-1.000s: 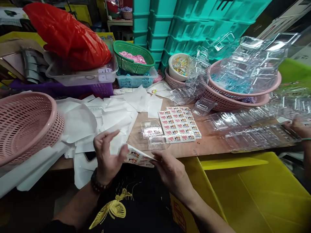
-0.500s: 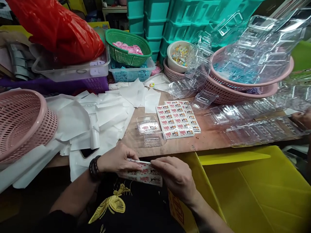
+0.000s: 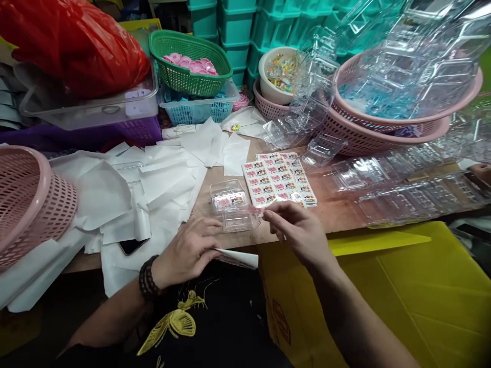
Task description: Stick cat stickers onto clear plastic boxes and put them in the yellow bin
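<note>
My left hand pinches a bent sticker sheet at the table's front edge, its white back facing up. Between thumb and fingertips, my right hand holds a small clear sticker with pink print. That sticker hovers over or touches the right side of an opened clear plastic box on the table; I cannot tell which. A printed cat label shows on the box's far half. Just behind my right hand lies a stack of sticker sheets with rows of cat pictures and pink lettering.
White backing papers cover the table's left side, partly over a phone. A pink basket stands far left. Clear plastic boxes lie in rows at right, before pink baskets. Another person's hand shows at the right edge.
My right hand has left the sheet and moved up and forward to the box, carrying a sticker. My left hand still holds the sheet and has shifted slightly left.
</note>
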A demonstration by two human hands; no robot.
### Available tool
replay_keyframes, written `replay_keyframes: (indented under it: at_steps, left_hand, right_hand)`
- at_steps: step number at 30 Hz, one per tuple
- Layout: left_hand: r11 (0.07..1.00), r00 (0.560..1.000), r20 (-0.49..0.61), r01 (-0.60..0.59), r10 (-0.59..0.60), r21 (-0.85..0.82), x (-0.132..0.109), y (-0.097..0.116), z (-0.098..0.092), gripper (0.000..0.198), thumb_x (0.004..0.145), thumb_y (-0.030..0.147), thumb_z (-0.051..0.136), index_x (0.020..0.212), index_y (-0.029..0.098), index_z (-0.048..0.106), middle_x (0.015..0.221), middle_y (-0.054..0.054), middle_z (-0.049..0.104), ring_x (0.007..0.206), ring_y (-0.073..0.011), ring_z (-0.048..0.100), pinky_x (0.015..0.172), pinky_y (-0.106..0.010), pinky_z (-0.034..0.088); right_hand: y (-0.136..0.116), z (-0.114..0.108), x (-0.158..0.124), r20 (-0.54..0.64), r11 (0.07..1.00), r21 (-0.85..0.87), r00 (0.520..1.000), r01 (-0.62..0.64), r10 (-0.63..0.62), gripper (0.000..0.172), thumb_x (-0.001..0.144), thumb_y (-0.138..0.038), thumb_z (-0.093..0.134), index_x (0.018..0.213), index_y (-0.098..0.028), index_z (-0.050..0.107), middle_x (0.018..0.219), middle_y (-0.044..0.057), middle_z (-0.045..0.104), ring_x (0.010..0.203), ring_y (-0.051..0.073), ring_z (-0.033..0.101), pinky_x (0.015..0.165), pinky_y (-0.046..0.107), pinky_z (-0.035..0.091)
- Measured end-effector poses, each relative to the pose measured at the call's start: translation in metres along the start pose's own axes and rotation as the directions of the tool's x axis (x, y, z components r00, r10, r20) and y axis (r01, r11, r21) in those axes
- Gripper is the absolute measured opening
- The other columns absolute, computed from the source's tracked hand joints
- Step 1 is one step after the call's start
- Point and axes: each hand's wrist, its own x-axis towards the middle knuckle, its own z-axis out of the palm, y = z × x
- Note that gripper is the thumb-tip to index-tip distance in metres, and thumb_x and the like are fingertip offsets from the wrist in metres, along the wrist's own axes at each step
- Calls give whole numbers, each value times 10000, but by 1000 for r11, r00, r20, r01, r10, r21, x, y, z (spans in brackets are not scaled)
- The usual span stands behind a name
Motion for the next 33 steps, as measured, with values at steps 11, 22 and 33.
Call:
replay_keyframes:
  at_steps: [11, 22, 33]
  left_hand:
    - [993, 996, 5, -84, 84, 78, -7, -8, 35, 106, 924, 173, 582, 877, 151, 674, 1600, -183, 316, 1365, -346, 489, 1051, -503, 503]
    - [989, 994, -6, -104, 105, 108, -8, -8, 39, 96, 912, 163, 602, 846, 148, 670, 1612, -167, 296, 1366, -342, 487, 1041, -479, 517]
    - [989, 995, -9, -102, 104, 111, -9, -9, 41, 87, 906, 161, 603, 844, 158, 664, 1603, -170, 321, 1357, -341, 488, 1017, -478, 526]
  right_hand:
    - [-4, 16, 51, 330, 912, -175, 851, -371, 409, 374, 640, -483, 782, 704, -168, 591, 530, -43, 551, 403, 34, 289, 398, 221, 160]
    - [1, 16, 55, 341, 902, -251, 840, -351, 422, 350, 640, -478, 761, 703, -160, 629, 544, -26, 566, 460, 64, 348, 446, 233, 213]
    - [3, 19, 56, 317, 901, -280, 854, -331, 412, 257, 681, -403, 735, 663, -168, 634, 541, -16, 587, 474, 83, 397, 475, 246, 254]
